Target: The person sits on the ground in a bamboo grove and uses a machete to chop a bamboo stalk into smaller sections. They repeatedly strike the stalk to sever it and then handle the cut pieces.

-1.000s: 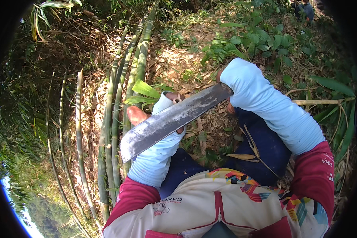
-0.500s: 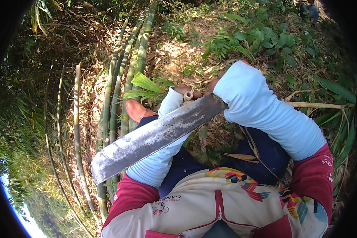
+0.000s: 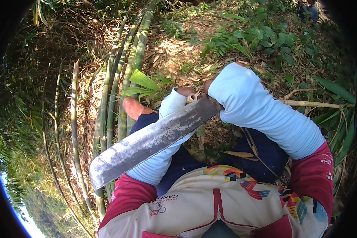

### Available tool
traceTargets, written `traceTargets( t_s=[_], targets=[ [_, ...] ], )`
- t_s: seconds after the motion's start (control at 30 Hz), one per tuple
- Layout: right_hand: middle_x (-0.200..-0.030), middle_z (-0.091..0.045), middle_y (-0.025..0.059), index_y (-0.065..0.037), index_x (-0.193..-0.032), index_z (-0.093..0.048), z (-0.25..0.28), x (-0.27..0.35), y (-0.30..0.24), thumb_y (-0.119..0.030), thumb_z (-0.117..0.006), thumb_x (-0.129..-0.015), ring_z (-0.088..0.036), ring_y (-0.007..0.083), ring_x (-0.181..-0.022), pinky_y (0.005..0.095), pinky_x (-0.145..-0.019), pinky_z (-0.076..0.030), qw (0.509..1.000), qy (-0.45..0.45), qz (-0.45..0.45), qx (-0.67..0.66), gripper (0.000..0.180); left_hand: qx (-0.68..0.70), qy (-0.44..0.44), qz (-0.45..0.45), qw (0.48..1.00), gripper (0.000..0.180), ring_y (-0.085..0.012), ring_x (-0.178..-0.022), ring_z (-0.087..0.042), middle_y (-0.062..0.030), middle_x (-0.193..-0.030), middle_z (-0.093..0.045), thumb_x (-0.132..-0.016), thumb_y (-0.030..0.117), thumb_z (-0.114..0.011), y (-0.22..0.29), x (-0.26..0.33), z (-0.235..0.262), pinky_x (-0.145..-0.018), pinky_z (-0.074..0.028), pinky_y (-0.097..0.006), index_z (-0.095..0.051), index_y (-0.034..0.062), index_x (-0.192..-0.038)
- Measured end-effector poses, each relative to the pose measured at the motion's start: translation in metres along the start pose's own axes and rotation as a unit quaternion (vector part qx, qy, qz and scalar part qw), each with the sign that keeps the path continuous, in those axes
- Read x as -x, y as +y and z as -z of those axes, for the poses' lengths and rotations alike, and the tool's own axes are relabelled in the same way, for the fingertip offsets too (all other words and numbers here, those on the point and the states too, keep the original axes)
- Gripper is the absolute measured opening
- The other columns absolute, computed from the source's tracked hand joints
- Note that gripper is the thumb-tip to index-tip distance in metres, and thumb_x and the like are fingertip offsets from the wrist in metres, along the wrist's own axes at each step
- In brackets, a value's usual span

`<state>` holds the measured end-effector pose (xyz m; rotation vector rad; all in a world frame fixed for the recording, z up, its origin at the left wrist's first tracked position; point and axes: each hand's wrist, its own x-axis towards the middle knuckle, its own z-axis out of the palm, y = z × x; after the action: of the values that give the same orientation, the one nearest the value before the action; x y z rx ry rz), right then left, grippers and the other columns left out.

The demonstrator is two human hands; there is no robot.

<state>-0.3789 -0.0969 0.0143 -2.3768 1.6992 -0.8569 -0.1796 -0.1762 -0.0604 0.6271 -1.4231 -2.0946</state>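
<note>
A broad machete (image 3: 154,139) with a worn grey blade lies across the middle, its squared tip pointing lower left over my left forearm. My right hand (image 3: 210,85), mostly behind its pale blue sleeve, is closed at the blade's base; the handle is hidden. My left hand (image 3: 184,91) is close beside it, beyond the blade, gripping a thin pale bamboo piece (image 3: 191,97) with a hollow round end. The blade hides most of that piece and the left fingers. Whether the blade touches the bamboo piece I cannot tell.
Long green bamboo poles (image 3: 125,79) run down the left side, with cut stems (image 3: 75,119) further left. A bare foot or shoe (image 3: 137,108) shows beside them. Leafy plants (image 3: 265,37) grow ahead; a branch (image 3: 313,104) juts in from the right. Another person (image 3: 308,12) is far off.
The machete's base and my right hand have shifted slightly left, toward my left hand. The bamboo piece's hollow end is nearer the blade's upper edge. The whole view has shifted a little.
</note>
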Motion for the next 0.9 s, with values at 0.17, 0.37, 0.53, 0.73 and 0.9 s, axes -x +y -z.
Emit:
traceTargets(
  t_s=[0.17, 0.37, 0.53, 0.73, 0.9],
  targets=[
    [-0.068, -0.056, 0.0095, -0.008, -0.078, -0.062, -0.001, -0.001, 0.005, -0.004, -0.069, -0.051, -0.058, 0.0312, -0.07, 0.0416, -0.065, -0.047, 0.999, -0.037, -0.033, 0.011, 0.028, -0.114, 0.042, 0.047, 0.991, 0.013, -0.0106, -0.068, -0.061, -0.0039, -0.079, -0.059, -0.089, 0.011, -0.057, -0.01, -0.004, 0.005, -0.058, -0.049, -0.024, -0.056, 0.0065, -0.101],
    [-0.073, -0.06, 0.0134, -0.005, -0.087, -0.061, -0.001, 0.008, 0.08, -0.009, -0.071, -0.067, -0.059, 0.0323, -0.071, 0.0375, -0.067, -0.048, 0.974, 0.016, -0.227, 0.021, 0.023, -0.373, -0.282, -0.248, 0.848, 0.007, -0.0169, -0.06, -0.057, -0.0024, -0.073, -0.058, -0.083, 0.013, -0.06, 0.027, 0.011, -0.019, -0.055, -0.042, -0.031, -0.054, 0.0098, -0.084],
    [-0.069, -0.06, 0.0096, -0.001, -0.092, -0.058, -0.003, 0.05, 0.11, -0.018, -0.073, -0.081, -0.055, 0.0193, -0.061, 0.0319, -0.059, -0.045, 0.926, 0.114, -0.359, -0.036, 0.024, -0.245, -0.13, -0.269, 0.923, 0.03, -0.0167, -0.058, -0.051, -0.0049, -0.069, -0.055, -0.092, 0.034, -0.056, 0.021, 0.002, -0.026, -0.057, -0.04, -0.029, -0.052, 0.0058, -0.083],
    [-0.076, -0.061, 0.0136, -0.002, -0.093, -0.063, 0.019, 0.017, 0.044, -0.02, -0.076, -0.077, -0.06, 0.0266, -0.068, 0.0345, -0.062, -0.046, 0.966, 0.104, -0.227, -0.061, 0.027, -0.167, 0.009, -0.21, 0.963, 0.042, -0.0099, -0.07, -0.047, -0.002, -0.078, -0.053, -0.094, 0.044, -0.053, 0.007, -0.009, -0.025, -0.063, -0.041, -0.026, -0.052, 0.0019, -0.095],
    [-0.081, -0.061, 0.013, -0.005, -0.09, -0.064, 0.023, 0.014, 0.006, -0.005, -0.08, -0.053, -0.06, 0.0327, -0.076, 0.0391, -0.068, -0.049, 0.996, 0.007, -0.085, -0.01, 0.041, -0.168, 0.012, -0.169, 0.971, 0.045, -0.0116, -0.074, -0.051, -0.005, -0.083, -0.053, -0.095, 0.047, -0.051, 0.005, -0.009, -0.021, -0.067, -0.042, -0.026, -0.05, 0.0029, -0.102]
  ],
)
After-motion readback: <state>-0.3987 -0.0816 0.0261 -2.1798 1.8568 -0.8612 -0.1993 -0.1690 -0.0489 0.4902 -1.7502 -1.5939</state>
